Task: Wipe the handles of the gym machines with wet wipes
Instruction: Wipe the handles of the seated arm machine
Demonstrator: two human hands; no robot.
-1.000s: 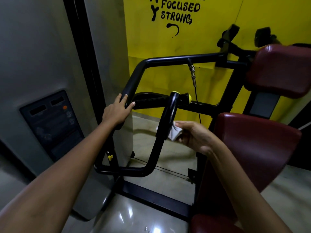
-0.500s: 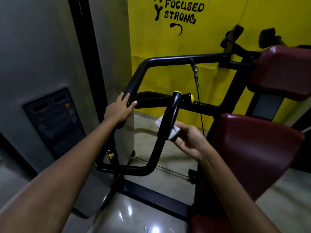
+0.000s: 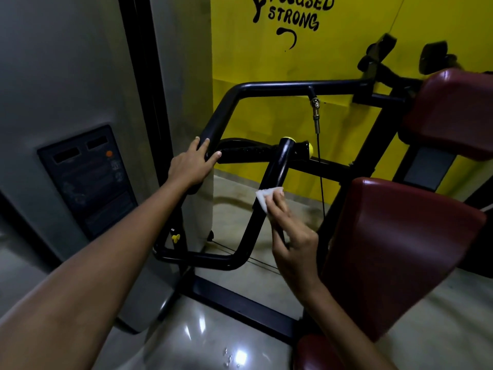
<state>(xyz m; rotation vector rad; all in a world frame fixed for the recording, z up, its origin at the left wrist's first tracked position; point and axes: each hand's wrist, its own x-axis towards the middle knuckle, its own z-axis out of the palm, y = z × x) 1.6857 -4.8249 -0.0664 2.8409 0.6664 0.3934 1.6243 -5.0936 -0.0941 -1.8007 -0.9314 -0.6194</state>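
A folded white wet wipe point(image 3: 264, 200) is pinched by the right hand point(image 3: 289, 236) against the glossy black upright handle bar point(image 3: 274, 177), mid-length. Above the grip the bar looks wet; below appears unwiped. The black frame tube point(image 3: 213, 129) is gripped by the left hand point(image 3: 192, 168).

Yellow wall point(image 3: 346, 49) with black lettering, grey panel point(image 3: 53, 62) at left, glossy pale floor point(image 3: 213, 343) reflecting light

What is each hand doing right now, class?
Left hand: grips the black frame bar.
Right hand: presses a white wipe against the upright handle.
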